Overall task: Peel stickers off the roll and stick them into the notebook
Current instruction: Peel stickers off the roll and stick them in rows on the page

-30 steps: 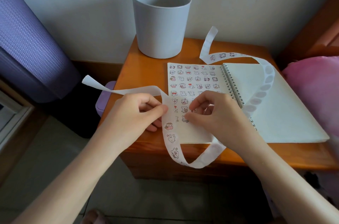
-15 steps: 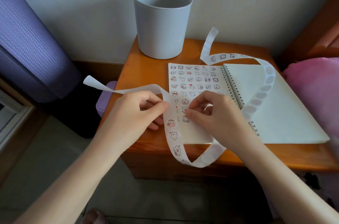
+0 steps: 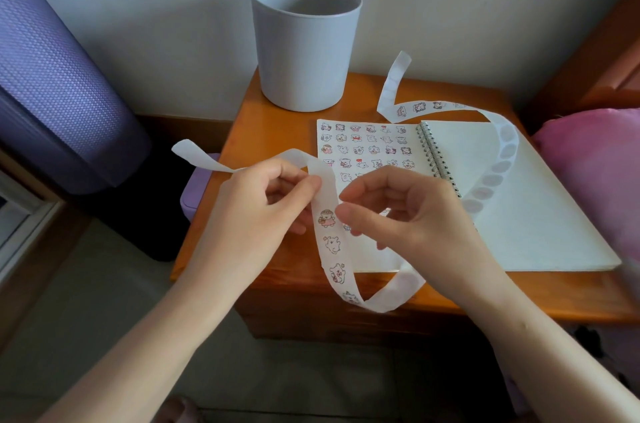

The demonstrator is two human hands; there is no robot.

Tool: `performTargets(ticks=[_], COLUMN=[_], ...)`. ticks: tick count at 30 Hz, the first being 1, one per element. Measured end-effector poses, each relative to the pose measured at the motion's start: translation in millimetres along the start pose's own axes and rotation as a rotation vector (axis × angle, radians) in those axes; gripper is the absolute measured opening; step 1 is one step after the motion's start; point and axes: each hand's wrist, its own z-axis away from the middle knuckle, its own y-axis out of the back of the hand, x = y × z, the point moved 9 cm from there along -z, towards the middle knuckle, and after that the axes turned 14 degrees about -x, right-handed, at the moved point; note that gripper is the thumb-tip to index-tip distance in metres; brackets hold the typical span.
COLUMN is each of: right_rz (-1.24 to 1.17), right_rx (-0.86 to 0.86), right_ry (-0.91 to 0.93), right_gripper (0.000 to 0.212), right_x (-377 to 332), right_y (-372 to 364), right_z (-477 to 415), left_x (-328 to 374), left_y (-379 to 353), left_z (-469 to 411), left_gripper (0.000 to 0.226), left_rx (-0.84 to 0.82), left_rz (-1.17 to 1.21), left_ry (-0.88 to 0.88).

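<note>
- Head view: small orange wooden surface [image 3: 277, 131] against a pale wall; grey bin [image 3: 304, 48] stands at its rear.
- Purple textured roll [image 3: 52, 93] leans on the left, pink cushion [image 3: 595, 180] on the right, pale floor below.
- Notebook [image 3: 519, 214], spiral-bound, lies open on the surface: left page has rows of small stickers, right page is blank.
- Sticker strip [image 3: 327, 194]: free end sticks out left past the surface edge, runs through the left hand, and loops down past the front edge. It rises behind the right hand, arcs over the right page w/ blank circles, and curls up near the bin.
- Left hand [image 3: 256, 211] pinches the strip btwn thumb and forefinger, just above a pink-dressed sticker [image 3: 327, 218].
- Right hand [image 3: 408, 214] is over the left page, thumb tip at the strip's right edge beside that sticker. Forefinger curves above w/ a gap; can't tell if it grips anything.
</note>
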Motion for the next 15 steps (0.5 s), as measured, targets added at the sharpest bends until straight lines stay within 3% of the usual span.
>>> performTargets(ticks=[9,15], right_rz=[-0.081,-0.087], right_rx=[-0.013,0.072], right_ry=[-0.040,0.004], right_gripper=[0.011,0.007], right_x=[5,2], right_y=[3,12], right_z=[0,1], left_x=[1,-3], left_y=[-3,-17], left_z=[0,-2], left_gripper=[0.020,0.026], left_rx=[-0.028,-0.179], left_rz=[0.093,0.292], left_ry=[-0.004,0.071])
